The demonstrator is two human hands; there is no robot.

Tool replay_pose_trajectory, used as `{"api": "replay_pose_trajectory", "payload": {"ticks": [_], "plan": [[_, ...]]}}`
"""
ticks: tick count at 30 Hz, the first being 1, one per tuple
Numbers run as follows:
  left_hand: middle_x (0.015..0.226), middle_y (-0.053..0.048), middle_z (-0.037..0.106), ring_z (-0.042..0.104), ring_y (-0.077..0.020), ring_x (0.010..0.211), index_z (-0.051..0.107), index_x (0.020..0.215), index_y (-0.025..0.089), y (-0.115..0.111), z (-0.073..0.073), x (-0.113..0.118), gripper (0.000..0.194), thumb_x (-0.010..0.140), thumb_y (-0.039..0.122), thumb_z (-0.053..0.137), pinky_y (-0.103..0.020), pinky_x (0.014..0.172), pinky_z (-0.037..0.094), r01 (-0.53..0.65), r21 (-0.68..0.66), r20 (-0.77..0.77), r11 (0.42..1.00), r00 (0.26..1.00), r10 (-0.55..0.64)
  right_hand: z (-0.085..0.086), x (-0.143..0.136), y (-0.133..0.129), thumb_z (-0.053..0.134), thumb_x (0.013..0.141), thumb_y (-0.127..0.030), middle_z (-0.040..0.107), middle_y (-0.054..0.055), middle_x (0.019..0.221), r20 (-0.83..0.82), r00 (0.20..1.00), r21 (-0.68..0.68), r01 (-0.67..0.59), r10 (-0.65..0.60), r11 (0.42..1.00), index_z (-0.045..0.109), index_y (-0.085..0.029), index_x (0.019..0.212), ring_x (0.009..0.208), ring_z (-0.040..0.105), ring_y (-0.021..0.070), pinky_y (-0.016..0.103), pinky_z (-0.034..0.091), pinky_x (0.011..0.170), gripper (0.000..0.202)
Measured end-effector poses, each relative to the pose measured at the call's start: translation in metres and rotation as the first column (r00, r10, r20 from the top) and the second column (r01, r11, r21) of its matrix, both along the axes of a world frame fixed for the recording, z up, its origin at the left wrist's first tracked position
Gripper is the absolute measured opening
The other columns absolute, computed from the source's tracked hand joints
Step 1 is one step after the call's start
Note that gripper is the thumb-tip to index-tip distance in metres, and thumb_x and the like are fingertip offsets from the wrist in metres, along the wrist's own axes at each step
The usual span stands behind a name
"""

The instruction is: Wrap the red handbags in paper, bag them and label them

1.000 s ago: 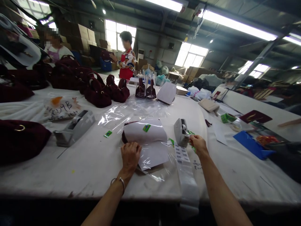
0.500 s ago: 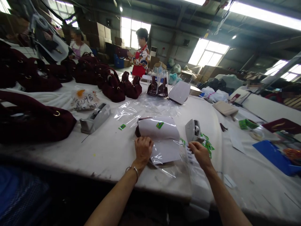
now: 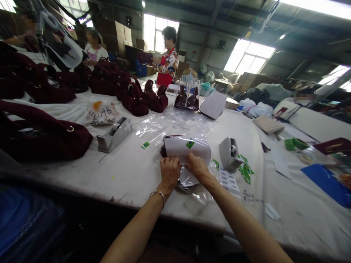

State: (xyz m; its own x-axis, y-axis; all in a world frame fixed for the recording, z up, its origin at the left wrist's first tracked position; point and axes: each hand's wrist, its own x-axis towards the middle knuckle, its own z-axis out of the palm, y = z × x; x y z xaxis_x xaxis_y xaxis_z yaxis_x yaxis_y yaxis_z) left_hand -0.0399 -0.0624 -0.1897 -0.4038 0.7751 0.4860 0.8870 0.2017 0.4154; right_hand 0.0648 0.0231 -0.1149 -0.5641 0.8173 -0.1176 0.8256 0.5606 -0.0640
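Observation:
In front of me lies a package (image 3: 175, 146): white paper and a dark red item inside a clear plastic bag, with a small green label (image 3: 190, 143) on top. My left hand (image 3: 170, 171) is closed on the near left part of the clear bag, fingers curled over it. My right hand (image 3: 197, 167) sits just beside it, fingers pinched together at the near side of the paper-covered part. Whatever may be between those fingertips is hidden. A sheet of printed stickers (image 3: 228, 179) lies to the right, by a grey tape dispenser (image 3: 229, 153).
Another tape dispenser (image 3: 115, 135) stands left, near a marked plastic packet (image 3: 101, 112). Dark red handbags (image 3: 134, 102) crowd the left and back. Green labels (image 3: 246, 168) lie right; a blue tray (image 3: 326, 184) is farther right. A co-worker (image 3: 168, 58) stands behind the table.
My right hand has moved left from the sticker sheet onto the package, next to my left hand. The sticker sheet now lies flat on the table. My left hand stays on the bag.

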Motion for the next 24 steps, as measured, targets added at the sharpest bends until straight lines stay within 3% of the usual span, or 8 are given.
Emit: {"api": "replay_pose_trajectory", "payload": {"ticks": [4, 7, 10, 13, 16, 19, 21, 24], "plan": [[0.089, -0.004, 0.068, 0.056, -0.0272, 0.094, 0.061, 0.089, 0.022, -0.001, 0.000, 0.000, 0.009, 0.087, 0.025, 0.069, -0.044, 0.093, 0.034, 0.004, 0.000, 0.001, 1.000, 1.000, -0.004, 0.005, 0.010, 0.002, 0.070, 0.088, -0.043, 0.074, 0.018, 0.095, 0.083, 0.996, 0.078, 0.015, -0.022, 0.997, 0.059, -0.018, 0.103, 0.093, 0.071, 0.0345, 0.038, 0.047, 0.076, 0.031], [0.089, -0.004, 0.068, 0.056, -0.0275, 0.094, 0.061, 0.089, 0.022, -0.001, 0.001, 0.000, 0.009, 0.086, 0.024, 0.070, -0.044, 0.093, 0.034, -0.001, 0.008, 0.008, 1.000, 1.000, 0.001, 0.012, 0.029, 0.006, 0.066, 0.091, -0.042, 0.075, 0.016, 0.091, 0.115, 0.992, 0.157, 0.040, -0.059, 0.987, 0.058, -0.020, 0.105, 0.088, 0.072, 0.0339, 0.036, 0.045, 0.070, 0.027], [0.088, -0.004, 0.068, 0.056, -0.0266, 0.092, 0.061, 0.088, 0.022, -0.002, 0.001, 0.000, 0.009, 0.086, 0.024, 0.070, -0.043, 0.092, 0.035, -0.002, 0.014, 0.014, 1.000, 1.000, 0.002, 0.017, 0.041, 0.004, 0.065, 0.091, -0.046, 0.075, 0.012, 0.089, 0.037, 0.985, 0.200, 0.158, -0.169, 0.967, 0.058, -0.022, 0.101, 0.085, 0.072, 0.0315, 0.033, 0.042, 0.066, 0.027], [0.088, -0.004, 0.068, 0.057, -0.0265, 0.092, 0.061, 0.090, 0.022, -0.002, 0.001, 0.000, 0.009, 0.086, 0.024, 0.069, -0.043, 0.092, 0.035, 0.000, 0.017, 0.013, 1.000, 1.000, 0.000, 0.011, 0.036, -0.006, 0.067, 0.085, -0.059, 0.074, 0.010, 0.086, -0.036, 0.984, 0.194, 0.179, -0.175, 0.964, 0.058, -0.023, 0.098, 0.083, 0.071, 0.0300, 0.031, 0.041, 0.065, 0.039], [0.088, -0.004, 0.068, 0.057, -0.0270, 0.093, 0.061, 0.092, 0.022, -0.002, 0.000, -0.001, 0.010, 0.086, 0.024, 0.069, -0.044, 0.093, 0.035, 0.000, 0.019, 0.005, 1.000, 1.000, 0.000, 0.003, 0.029, -0.013, 0.069, 0.086, -0.052, 0.074, 0.010, 0.085, -0.013, 0.992, 0.162, 0.126, -0.126, 0.979, 0.059, -0.023, 0.100, 0.080, 0.071, 0.0286, 0.031, 0.040, 0.065, 0.034], [0.087, -0.004, 0.068, 0.059, -0.0264, 0.091, 0.061, 0.093, 0.022, -0.002, 0.000, -0.001, 0.011, 0.086, 0.024, 0.069, -0.044, 0.092, 0.037, 0.004, 0.020, 0.000, 1.000, 1.000, -0.004, 0.003, 0.048, -0.001, 0.066, 0.089, -0.047, 0.073, 0.007, 0.083, -0.130, 0.971, 0.166, 0.222, -0.202, 0.961, 0.060, -0.023, 0.097, 0.078, 0.070, 0.0269, 0.031, 0.041, 0.065, 0.026], [0.091, -0.005, 0.068, 0.060, -0.0264, 0.093, 0.062, 0.096, 0.022, -0.003, 0.001, -0.002, 0.014, 0.085, 0.024, 0.070, -0.043, 0.093, 0.039, 0.000, 0.021, 0.002, 1.000, 1.000, 0.000, 0.007, 0.075, 0.018, 0.067, 0.086, -0.050, 0.072, 0.006, 0.084, -0.344, 0.896, 0.161, 0.352, -0.282, 0.922, 0.060, -0.024, 0.097, 0.080, 0.068, 0.0264, 0.033, 0.044, 0.069, 0.029], [0.113, -0.011, 0.066, 0.058, -0.0307, 0.111, 0.061, 0.112, 0.021, -0.004, 0.002, -0.004, 0.032, 0.083, 0.025, 0.073, -0.046, 0.099, 0.039, -0.044, 0.080, 0.002, 0.996, 0.999, 0.044, 0.010, 0.111, 0.052, 0.078, 0.074, -0.048, 0.071, 0.011, 0.103, -0.650, 0.642, -0.126, 0.436, -0.406, 0.891, 0.061, -0.020, 0.104, 0.098, 0.065, 0.0289, 0.036, 0.048, 0.082, 0.045]]}}
